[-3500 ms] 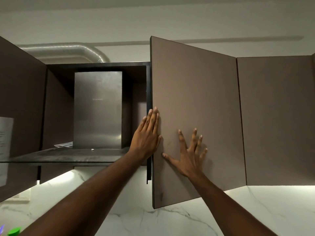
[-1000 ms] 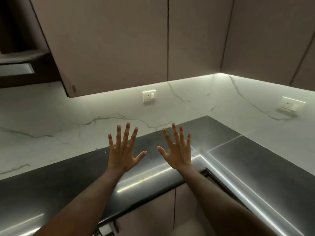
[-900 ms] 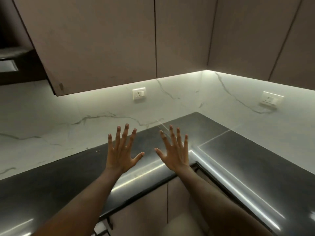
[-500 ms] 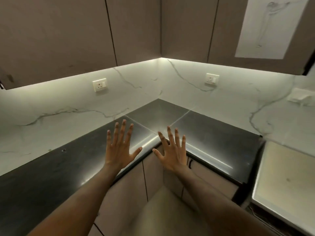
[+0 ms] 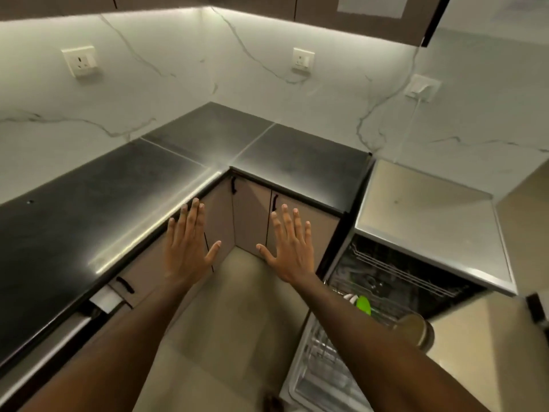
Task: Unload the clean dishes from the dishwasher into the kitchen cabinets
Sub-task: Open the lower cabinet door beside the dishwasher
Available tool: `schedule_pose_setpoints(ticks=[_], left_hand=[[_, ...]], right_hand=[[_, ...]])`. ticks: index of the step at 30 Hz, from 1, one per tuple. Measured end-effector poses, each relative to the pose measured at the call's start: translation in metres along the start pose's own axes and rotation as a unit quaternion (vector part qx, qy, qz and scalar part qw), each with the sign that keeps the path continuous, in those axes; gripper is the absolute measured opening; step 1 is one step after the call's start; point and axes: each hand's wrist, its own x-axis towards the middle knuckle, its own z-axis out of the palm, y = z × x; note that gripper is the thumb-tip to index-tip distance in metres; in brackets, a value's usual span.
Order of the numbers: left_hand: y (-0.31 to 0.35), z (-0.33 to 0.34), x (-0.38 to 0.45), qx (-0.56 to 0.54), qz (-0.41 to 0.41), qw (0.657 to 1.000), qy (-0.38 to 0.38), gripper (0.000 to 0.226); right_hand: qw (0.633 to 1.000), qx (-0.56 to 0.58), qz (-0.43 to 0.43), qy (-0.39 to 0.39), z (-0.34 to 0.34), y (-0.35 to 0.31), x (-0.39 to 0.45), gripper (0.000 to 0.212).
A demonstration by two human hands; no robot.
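Note:
My left hand [image 5: 187, 245] and my right hand [image 5: 289, 245] are held out in front of me, palms down, fingers straight and spread, holding nothing. They hover above the floor in the corner of the kitchen. To the right stands the open dishwasher [image 5: 395, 278] under a steel top. Its wire rack [image 5: 371, 295] is pulled out and carries a bright green item [image 5: 364, 304] and something white beside it. A tan rounded object [image 5: 414, 328] sits at the rack's right side. My right forearm crosses over the rack and hides part of it.
A black L-shaped countertop [image 5: 104, 209] wraps the corner, with beige base cabinet doors [image 5: 252, 215] and black handles below. Marble backsplash carries wall sockets [image 5: 80, 60]. Brown upper cabinets [image 5: 371, 16] line the top edge. The steel dishwasher top [image 5: 427, 221] adjoins the counter.
I pushed the upper cabinet door shut, then my view swung right and down from the cabinets to the corner and the open dishwasher. Both hands stayed spread and came lower.

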Motion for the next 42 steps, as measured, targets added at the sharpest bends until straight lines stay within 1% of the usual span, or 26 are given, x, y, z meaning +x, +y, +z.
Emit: schedule_pose_setpoints(ticks=[4, 10, 13, 16, 23, 28, 31, 34, 39, 42], left_hand=[[0.017, 0.01, -0.038, -0.018, 0.012, 0.999, -0.031, 0.107], [0.045, 0.007, -0.077, -0.026, 0.014, 0.999, -0.044, 0.108], [0.061, 0.005, -0.103, -0.01, 0.011, 0.998, -0.055, 0.105], [0.077, 0.002, -0.135, 0.005, 0.008, 0.998, -0.061, 0.096], [0.121, -0.01, -0.217, 0.012, 0.003, 0.996, -0.086, 0.096], [0.143, -0.015, -0.257, 0.025, 0.003, 0.993, -0.115, 0.096], [0.144, -0.022, -0.27, 0.025, 0.003, 0.992, -0.123, 0.095], [0.131, -0.031, -0.28, 0.038, 0.004, 0.99, -0.134, 0.095], [0.094, -0.04, -0.28, 0.034, -0.012, 0.988, -0.15, 0.095], [0.066, -0.038, -0.271, 0.023, 0.0, 0.988, -0.151, 0.095]], right_hand=[[1.0, 0.006, 0.017, -0.017, 0.006, 0.008, -0.044, 0.095], [0.999, 0.022, 0.024, -0.017, 0.014, 0.016, -0.096, 0.099], [0.999, 0.028, 0.012, -0.017, 0.015, 0.022, -0.121, 0.098], [0.999, 0.033, 0.006, -0.017, 0.016, 0.032, -0.148, 0.096], [0.998, 0.03, 0.009, -0.062, 0.018, 0.055, -0.225, 0.098], [0.995, 0.034, 0.017, -0.087, 0.017, 0.062, -0.268, 0.096], [0.995, 0.014, 0.019, -0.101, 0.014, 0.062, -0.283, 0.098], [0.995, 0.006, 0.021, -0.099, 0.013, 0.053, -0.29, 0.097], [0.995, 0.004, 0.024, -0.101, 0.016, 0.025, -0.286, 0.097], [0.995, 0.002, 0.026, -0.097, 0.019, 0.002, -0.274, 0.097]])
